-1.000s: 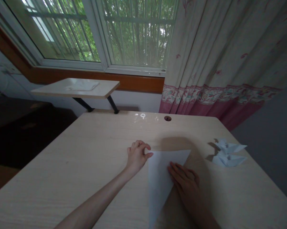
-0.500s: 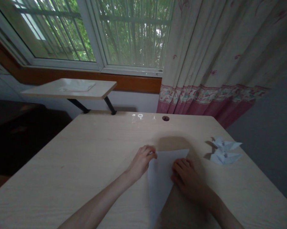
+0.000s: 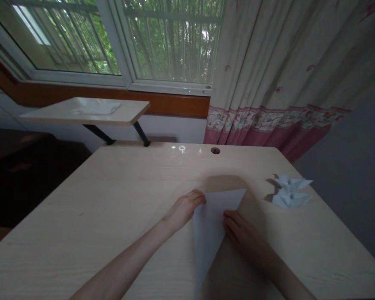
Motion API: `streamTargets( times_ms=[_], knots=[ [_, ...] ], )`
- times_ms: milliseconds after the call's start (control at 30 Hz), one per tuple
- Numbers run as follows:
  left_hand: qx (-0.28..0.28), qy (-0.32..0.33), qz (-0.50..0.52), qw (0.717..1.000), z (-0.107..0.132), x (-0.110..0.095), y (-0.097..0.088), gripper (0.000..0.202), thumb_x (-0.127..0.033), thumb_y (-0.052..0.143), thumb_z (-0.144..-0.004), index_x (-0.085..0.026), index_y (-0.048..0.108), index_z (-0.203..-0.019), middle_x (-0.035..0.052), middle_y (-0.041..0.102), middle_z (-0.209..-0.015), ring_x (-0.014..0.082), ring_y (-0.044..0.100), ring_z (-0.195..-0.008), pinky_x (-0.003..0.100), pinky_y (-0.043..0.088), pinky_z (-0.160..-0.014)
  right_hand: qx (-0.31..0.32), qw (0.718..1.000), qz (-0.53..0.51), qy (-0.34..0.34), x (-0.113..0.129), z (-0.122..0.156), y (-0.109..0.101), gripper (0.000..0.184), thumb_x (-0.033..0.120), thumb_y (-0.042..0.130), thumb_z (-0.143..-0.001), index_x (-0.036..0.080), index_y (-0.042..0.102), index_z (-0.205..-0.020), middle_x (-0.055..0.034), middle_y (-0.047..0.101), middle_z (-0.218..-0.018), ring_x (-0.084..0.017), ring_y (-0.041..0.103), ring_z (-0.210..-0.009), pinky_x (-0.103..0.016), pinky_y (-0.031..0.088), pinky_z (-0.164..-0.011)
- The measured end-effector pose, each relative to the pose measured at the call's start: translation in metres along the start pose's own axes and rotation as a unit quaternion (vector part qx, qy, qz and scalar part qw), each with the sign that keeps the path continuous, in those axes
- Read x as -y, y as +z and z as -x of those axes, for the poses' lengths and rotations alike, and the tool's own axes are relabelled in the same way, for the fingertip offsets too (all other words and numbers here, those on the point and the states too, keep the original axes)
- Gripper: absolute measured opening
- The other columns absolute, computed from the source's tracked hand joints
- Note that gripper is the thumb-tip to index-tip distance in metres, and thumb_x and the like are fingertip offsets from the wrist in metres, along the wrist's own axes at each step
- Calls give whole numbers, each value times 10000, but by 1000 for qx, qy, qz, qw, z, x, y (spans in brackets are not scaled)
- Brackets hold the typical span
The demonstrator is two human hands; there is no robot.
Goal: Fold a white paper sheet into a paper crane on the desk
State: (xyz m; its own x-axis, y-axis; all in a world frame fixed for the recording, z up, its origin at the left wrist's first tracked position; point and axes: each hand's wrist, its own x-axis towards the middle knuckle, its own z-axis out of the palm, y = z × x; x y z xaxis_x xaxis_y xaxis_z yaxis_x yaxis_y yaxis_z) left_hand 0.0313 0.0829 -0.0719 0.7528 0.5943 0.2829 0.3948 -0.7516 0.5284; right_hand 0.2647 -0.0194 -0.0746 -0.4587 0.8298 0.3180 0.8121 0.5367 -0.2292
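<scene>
A white sheet of paper folded into a triangle [image 3: 209, 223] lies flat on the light wooden table [image 3: 118, 200], its long point aimed at me. My left hand [image 3: 185, 207] rests on the table at the triangle's upper left corner, fingers curled and touching the paper's edge. My right hand [image 3: 241, 234] lies on the paper's right slanted edge, fingers stretched out flat and pressing it down.
Two folded white paper figures [image 3: 289, 191] sit near the table's right edge. A round cable hole [image 3: 215, 150] is at the back of the table. A small raised shelf [image 3: 84, 111] stands at the back left under the window. A curtain [image 3: 284, 75] hangs at the right.
My left hand has come onto the paper's upper left corner. My right hand slid up along the slanted edge, then back down a little. The view shifted slightly.
</scene>
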Motion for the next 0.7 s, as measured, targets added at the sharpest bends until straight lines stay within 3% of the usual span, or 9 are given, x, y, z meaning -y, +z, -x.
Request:
streamTargets(
  times_ms=[267,700],
  knots=[
    [6,23,55,998,-4,9,-8,402,64,393,-838,-188,608,-1068,55,623,-1123,177,529,-1120,326,427,-990,-16,999,-38,5,3,0,-4,190,77,443,-888,193,586,-935,-89,634,-1026,-221,604,-976,-376,558,-810],
    [-3,20,112,993,-7,16,-11,234,-119,418,-964,-184,640,-999,70,628,-1083,175,564,-1061,307,440,-947,-4,997,-82,11,11,2,-5,149,69,567,-802,205,539,-854,-70,608,-1019,-235,562,-996,-375,546,-797]
  ],
)
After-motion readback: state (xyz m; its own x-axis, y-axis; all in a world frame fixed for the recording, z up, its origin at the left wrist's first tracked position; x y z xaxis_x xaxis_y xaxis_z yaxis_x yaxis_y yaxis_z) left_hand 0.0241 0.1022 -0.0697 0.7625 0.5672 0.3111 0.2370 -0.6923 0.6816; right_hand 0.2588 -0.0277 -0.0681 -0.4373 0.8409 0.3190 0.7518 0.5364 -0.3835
